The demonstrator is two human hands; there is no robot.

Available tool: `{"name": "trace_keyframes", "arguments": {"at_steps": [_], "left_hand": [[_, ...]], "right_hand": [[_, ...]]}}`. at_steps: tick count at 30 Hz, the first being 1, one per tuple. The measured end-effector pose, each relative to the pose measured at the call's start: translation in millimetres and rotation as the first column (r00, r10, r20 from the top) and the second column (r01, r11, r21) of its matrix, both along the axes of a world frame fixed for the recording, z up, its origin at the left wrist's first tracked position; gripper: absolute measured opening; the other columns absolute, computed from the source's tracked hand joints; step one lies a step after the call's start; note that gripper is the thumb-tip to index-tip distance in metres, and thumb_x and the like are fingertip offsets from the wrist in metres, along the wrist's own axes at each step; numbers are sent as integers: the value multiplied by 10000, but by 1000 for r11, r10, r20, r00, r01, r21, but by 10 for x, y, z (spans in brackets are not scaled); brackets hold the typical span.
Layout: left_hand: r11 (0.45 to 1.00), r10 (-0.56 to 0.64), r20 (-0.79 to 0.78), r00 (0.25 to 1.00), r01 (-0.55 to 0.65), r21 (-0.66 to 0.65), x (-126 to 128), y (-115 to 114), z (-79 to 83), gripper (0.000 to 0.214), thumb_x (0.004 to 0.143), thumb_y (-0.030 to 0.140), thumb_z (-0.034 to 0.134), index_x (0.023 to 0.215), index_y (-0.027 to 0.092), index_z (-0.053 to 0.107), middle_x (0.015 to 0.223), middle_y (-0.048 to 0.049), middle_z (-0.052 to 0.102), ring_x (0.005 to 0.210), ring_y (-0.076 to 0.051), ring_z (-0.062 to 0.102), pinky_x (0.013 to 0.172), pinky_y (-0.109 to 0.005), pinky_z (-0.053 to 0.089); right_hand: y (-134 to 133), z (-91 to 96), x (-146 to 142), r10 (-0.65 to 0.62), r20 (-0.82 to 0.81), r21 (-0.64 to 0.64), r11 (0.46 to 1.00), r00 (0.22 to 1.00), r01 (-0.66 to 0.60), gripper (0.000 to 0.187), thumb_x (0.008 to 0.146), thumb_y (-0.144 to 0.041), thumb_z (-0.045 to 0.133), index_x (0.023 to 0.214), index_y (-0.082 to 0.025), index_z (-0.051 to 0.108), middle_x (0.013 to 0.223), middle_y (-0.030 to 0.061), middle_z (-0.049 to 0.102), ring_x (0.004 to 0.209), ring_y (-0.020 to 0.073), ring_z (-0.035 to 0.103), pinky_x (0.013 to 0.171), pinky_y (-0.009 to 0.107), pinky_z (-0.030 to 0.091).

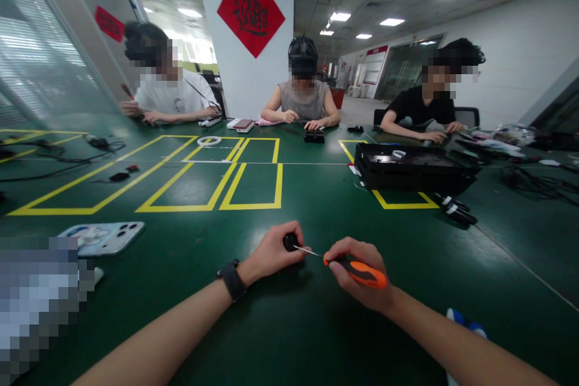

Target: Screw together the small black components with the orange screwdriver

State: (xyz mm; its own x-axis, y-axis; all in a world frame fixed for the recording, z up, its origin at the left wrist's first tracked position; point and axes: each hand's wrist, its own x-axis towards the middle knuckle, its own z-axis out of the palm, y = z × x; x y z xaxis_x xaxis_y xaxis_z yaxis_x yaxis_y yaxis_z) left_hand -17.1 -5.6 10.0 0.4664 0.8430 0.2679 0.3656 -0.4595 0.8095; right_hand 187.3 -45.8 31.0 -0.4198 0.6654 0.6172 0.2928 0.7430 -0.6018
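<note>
My left hand [275, 251], with a dark watch on its wrist, is closed around a small black part [291, 242] just above the green table [253, 325]. What kind of part it is I cannot make out. In my right hand [362, 271] is a screwdriver [368, 274] with an orange and dark grey handle. Its thin metal shaft points left, and the tip meets or nearly meets the black part. My right thumb and fingers wrap the front of the handle.
A black tray [416, 178] stands at the right, with black parts [456, 211] before it. A phone [106, 236] lies at the left. Yellow tape [176, 209] marks the table. Three people sit across; cables [543, 184] and a white tape roll [208, 141] lie farther off.
</note>
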Motion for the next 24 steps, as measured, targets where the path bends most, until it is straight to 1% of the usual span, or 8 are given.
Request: {"name": "trace_keyframes", "arguments": {"at_steps": [8,11,13,15,17,19,21,24], "left_hand": [[1000,1,4,1000,-1,-15,-2,-7,0,209,734,334,588,724,144,503,644,23,521,576,-84,451,531,-191,352],[1000,8,7,1000,-7,-24,-7,-5,-5,216,753,344,568,716,144,497,624,29,512,555,-81,442,513,-187,341],[999,13,11,1000,-13,-31,-8,-6,-5,222,768,352,550,712,145,490,613,31,509,543,-79,439,505,-186,335],[1000,19,13,1000,-19,-19,-8,-9,-5,221,772,350,548,710,145,491,617,29,514,550,-81,444,510,-187,336],[1000,18,13,1000,-18,-11,-6,-12,-5,214,770,343,554,711,145,497,621,27,517,556,-83,449,516,-189,339],[1000,6,18,1000,-6,-20,-6,-8,-1,201,774,333,552,718,146,504,618,27,517,554,-85,454,520,-191,346],[1000,-24,43,999,25,-9,-10,5,9,172,771,306,561,728,145,517,679,9,546,613,-97,490,574,-206,382],[996,-85,106,991,81,43,-21,34,30,135,743,254,602,721,138,534,875,-40,571,811,-135,532,742,-257,411]], "right_hand": [[5,-20,13,9,-4,19,1000,1000,-9,112,730,-127,553,823,-185,577,692,-5,603,593,102,551,568,227,428],[15,-19,6,55,-16,15,998,998,-55,147,710,-102,548,824,-186,587,683,-10,557,578,93,511,557,225,410],[16,-2,0,94,-4,-8,996,996,-94,137,693,-104,547,780,-189,610,711,-2,500,608,99,481,555,230,394],[11,19,-2,136,16,-60,989,991,-135,117,695,-138,552,770,-191,625,743,8,458,656,115,466,573,243,388],[5,30,-1,161,4,-166,973,987,-158,165,732,-174,531,882,-194,596,740,5,462,646,117,458,566,245,381],[3,28,1,148,-57,-283,946,987,-158,193,773,-173,492,963,-197,519,715,-11,479,587,102,446,527,229,366],[10,20,2,106,-115,-324,936,988,-138,146,773,-141,486,908,-198,488,704,-21,482,555,90,435,504,216,353],[35,21,4,119,-99,-232,963,988,-139,81,717,-103,524,747,-178,530,709,-12,461,613,101,445,561,235,364]]}}
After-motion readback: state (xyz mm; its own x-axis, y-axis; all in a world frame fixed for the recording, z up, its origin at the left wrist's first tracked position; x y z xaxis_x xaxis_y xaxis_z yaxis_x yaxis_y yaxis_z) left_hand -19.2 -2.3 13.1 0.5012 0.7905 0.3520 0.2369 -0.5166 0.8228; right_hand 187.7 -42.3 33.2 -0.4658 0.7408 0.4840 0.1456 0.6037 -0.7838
